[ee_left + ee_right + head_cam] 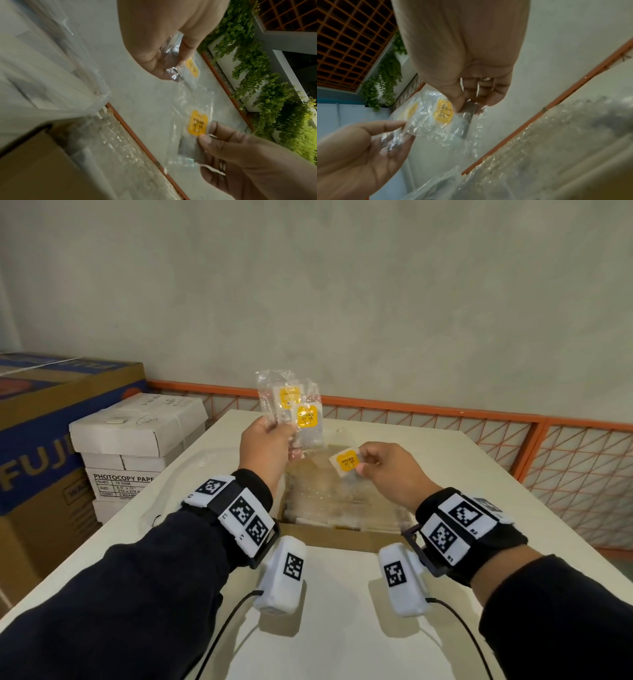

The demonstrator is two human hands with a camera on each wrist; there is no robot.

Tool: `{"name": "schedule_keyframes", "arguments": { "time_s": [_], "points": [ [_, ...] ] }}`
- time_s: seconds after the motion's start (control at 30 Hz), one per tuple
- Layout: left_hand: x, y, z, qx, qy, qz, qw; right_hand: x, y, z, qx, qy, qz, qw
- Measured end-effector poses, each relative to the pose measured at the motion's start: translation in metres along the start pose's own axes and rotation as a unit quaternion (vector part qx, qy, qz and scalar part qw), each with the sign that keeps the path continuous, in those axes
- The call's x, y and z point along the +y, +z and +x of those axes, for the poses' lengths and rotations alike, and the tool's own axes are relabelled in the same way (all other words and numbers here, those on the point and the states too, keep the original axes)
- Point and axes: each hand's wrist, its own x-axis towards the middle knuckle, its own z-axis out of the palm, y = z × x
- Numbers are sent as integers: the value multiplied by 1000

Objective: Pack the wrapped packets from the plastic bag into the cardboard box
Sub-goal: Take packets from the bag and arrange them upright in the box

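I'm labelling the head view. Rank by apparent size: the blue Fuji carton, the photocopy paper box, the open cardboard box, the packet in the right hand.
1. Blue Fuji carton, partly cropped
2. Open cardboard box, partly hidden
3. Photocopy paper box, partly hidden, so 2 and 3 are uncertain
4. Packet pinched by right hand

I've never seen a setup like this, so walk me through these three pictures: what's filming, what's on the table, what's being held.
No machine here: a person wears a head camera and one on each wrist. The head view looks down at both arms; the wrist views look along each palm. On the white table sits an open cardboard box holding clear wrapped packets. The left hand grips two packets with yellow labels, raised above the box. The right hand pinches a single packet.
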Motion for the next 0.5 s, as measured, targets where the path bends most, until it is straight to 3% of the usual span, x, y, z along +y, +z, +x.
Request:
{"name": "schedule_keyframes", "arguments": {
  "time_s": [0.1, 0.17, 0.37, 0.5],
  "points": [
    [0, -7, 4, 21, 5, 0, 1000, 5, -6, 3, 45, 21, -35, 998],
    [0, -8, 5, 23, 7, -1, 1000, 8, -4, 6, 36, 34, -80, 996],
    [-3, -5, 8, 14, 9, 12, 1000, 8, 9, 7, -62, 25, -226, 972],
    [-6, -2, 6, 6, 11, 23, 1000, 14, 21, 1, -199, 45, -300, 932]
  ]
}}
